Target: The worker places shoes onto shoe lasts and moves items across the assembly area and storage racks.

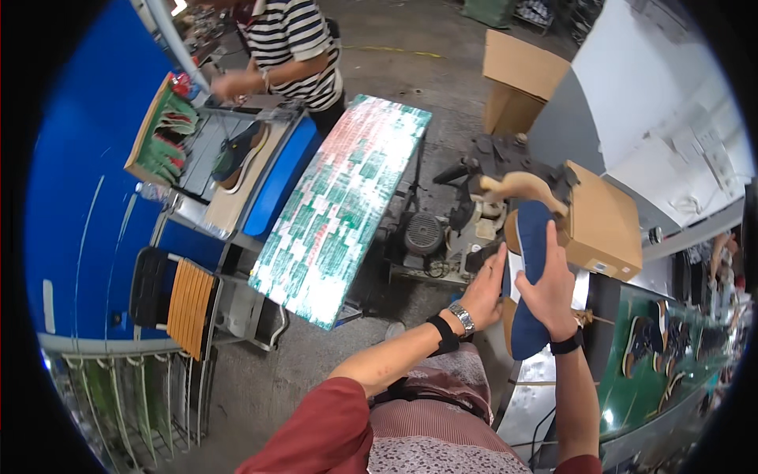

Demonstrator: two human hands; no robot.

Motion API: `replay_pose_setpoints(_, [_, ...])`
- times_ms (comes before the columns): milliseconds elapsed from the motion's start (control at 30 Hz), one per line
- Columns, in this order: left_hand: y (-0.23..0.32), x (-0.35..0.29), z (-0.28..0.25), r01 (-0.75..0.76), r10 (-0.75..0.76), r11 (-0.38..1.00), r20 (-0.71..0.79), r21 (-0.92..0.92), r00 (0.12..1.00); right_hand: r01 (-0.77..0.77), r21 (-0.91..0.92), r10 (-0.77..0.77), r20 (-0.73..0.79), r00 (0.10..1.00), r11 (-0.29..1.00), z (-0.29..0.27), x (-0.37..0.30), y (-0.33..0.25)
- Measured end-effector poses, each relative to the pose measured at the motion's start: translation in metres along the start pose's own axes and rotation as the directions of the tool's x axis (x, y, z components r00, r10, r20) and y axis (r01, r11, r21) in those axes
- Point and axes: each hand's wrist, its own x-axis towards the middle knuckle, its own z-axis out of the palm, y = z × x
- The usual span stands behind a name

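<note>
From where I stand, a blue wall (95,182) fills the left side. Near it, a green-and-white patterned surface (339,213) slants across the middle; beyond that, a co-worker in a striped shirt (292,47) stands by a dark shoe on a bench. A cardboard box (608,225) sits at the right, just behind a tan curved form (525,188). In front of the person, between both hands, is a navy shoe-shaped piece (533,237). The right hand's (554,288) grip is partly closed, thumb across the navy face. The left hand's (483,296) straight fingers touch its left edge; how closed that grip is, I can't tell. The left wrist wears a metal watch (462,317).
</note>
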Motion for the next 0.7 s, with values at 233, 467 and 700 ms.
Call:
replay_pose_setpoints(233, [-0.016,-0.028,-0.001,0.231,-0.26,0.954,-0.148,-0.192,0.954,0.001,-0.023,-0.002,-0.037,0.999,1.0,0.001,-0.003,-0.004])
replay_pose_setpoints(467, [-0.016,-0.014,0.042,0.542,-0.385,-0.191,0.571,-0.818,0.725,0.013,-0.037,-0.017,-0.118,0.993,0.999,0.004,-0.019,-0.016])
replay_pose_setpoints(700, [-0.002,-0.014,0.061,0.552,-0.536,-0.072,0.499,-0.831,0.681,0.059,-0.061,-0.072,-0.229,0.971,0.996,0.001,-0.039,-0.029])
